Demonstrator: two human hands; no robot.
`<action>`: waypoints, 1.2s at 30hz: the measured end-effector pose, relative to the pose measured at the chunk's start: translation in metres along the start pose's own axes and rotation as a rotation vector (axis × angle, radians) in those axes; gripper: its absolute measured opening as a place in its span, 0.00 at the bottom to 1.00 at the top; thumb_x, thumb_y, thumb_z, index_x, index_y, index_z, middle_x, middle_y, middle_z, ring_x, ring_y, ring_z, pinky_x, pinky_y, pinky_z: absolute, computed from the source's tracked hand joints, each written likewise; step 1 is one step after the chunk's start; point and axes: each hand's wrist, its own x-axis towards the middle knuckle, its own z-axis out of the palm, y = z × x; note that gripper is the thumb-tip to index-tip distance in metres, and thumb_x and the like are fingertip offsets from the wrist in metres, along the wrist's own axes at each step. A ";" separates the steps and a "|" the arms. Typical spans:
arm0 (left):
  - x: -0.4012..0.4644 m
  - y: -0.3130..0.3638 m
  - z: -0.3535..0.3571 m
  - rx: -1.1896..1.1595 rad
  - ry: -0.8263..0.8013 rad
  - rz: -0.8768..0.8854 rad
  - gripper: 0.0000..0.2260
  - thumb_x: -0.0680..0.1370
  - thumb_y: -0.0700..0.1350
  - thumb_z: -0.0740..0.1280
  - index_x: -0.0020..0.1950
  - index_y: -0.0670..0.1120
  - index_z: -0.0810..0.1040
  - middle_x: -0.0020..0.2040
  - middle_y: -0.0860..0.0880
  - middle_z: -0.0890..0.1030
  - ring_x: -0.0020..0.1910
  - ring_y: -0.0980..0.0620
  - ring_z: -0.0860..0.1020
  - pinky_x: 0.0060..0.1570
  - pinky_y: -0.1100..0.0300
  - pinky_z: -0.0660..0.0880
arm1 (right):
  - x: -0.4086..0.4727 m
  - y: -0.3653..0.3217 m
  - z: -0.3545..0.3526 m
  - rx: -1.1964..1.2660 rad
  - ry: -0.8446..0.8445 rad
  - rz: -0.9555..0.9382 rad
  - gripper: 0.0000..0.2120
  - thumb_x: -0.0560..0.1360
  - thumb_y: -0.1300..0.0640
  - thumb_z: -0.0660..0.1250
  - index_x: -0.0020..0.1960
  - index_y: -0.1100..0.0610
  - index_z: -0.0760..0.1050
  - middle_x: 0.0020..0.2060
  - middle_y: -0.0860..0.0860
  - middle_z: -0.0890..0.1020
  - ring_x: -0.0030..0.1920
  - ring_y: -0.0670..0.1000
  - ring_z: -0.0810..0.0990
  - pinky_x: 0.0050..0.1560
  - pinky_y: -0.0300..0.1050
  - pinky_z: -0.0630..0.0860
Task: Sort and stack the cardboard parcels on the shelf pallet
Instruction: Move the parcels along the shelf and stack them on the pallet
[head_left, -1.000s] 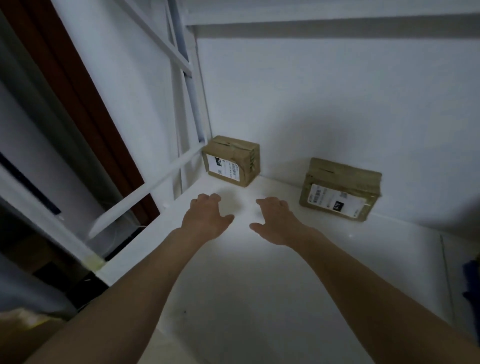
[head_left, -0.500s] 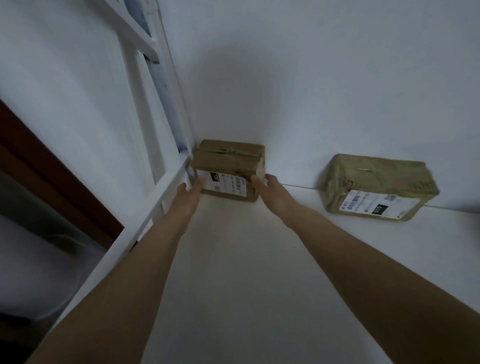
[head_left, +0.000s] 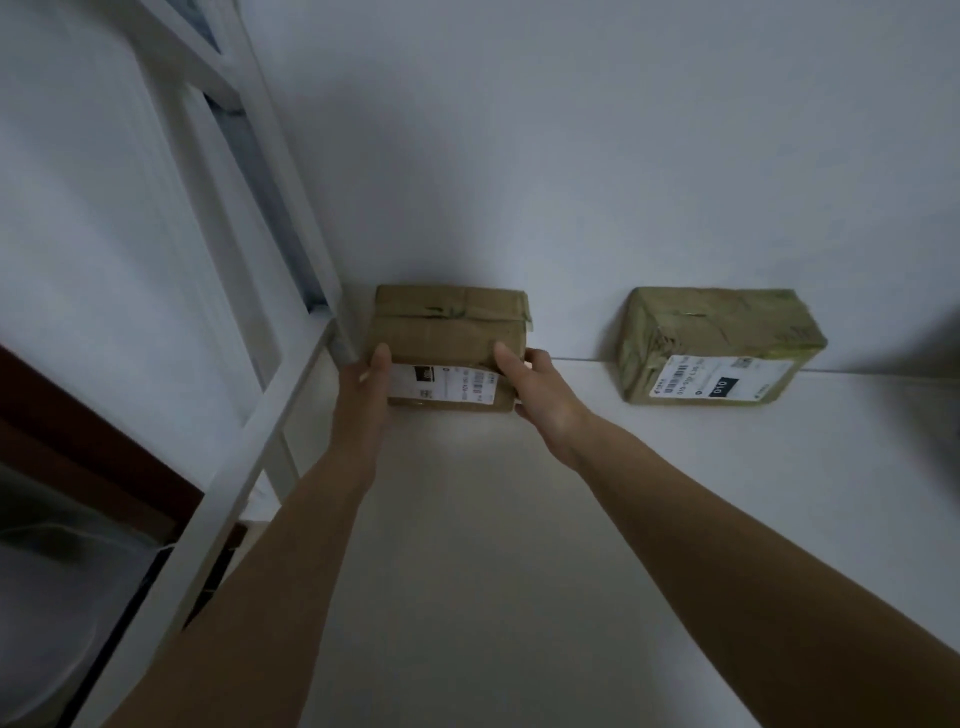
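Note:
A small taped cardboard parcel with a white label stands in the back left corner of the white shelf. My left hand grips its left end, thumb on top. My right hand grips its right end, thumb laid over the front top edge. A second, longer parcel with a white label sits against the back wall to the right, apart from both hands.
The white shelf frame with its diagonal brace runs along the left side, close to my left hand. A white wall closes the back. Beyond the frame on the left lie a dark brown panel and something pale below.
Both hands have reached forward from the open shelf to the corner parcel and closed on its two ends. The view has come nearer to the parcels.

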 end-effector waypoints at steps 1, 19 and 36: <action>-0.011 0.000 0.003 0.008 0.004 0.015 0.25 0.77 0.65 0.58 0.69 0.52 0.66 0.61 0.50 0.76 0.61 0.50 0.73 0.61 0.53 0.68 | -0.008 0.002 -0.006 0.010 0.019 -0.007 0.29 0.76 0.38 0.60 0.69 0.55 0.60 0.63 0.52 0.74 0.63 0.53 0.73 0.68 0.54 0.66; -0.276 0.048 0.132 -0.075 -0.167 0.170 0.37 0.63 0.75 0.62 0.55 0.45 0.71 0.54 0.46 0.77 0.57 0.47 0.75 0.59 0.51 0.71 | -0.276 0.038 -0.189 -0.019 0.362 -0.283 0.27 0.76 0.39 0.62 0.70 0.47 0.61 0.60 0.50 0.67 0.55 0.45 0.72 0.60 0.44 0.69; -0.469 0.093 0.242 -0.198 -0.461 0.294 0.43 0.60 0.77 0.60 0.70 0.56 0.70 0.67 0.51 0.74 0.64 0.49 0.73 0.68 0.46 0.67 | -0.483 0.048 -0.327 0.145 0.595 -0.363 0.28 0.69 0.28 0.58 0.58 0.47 0.64 0.61 0.51 0.71 0.57 0.51 0.73 0.51 0.51 0.77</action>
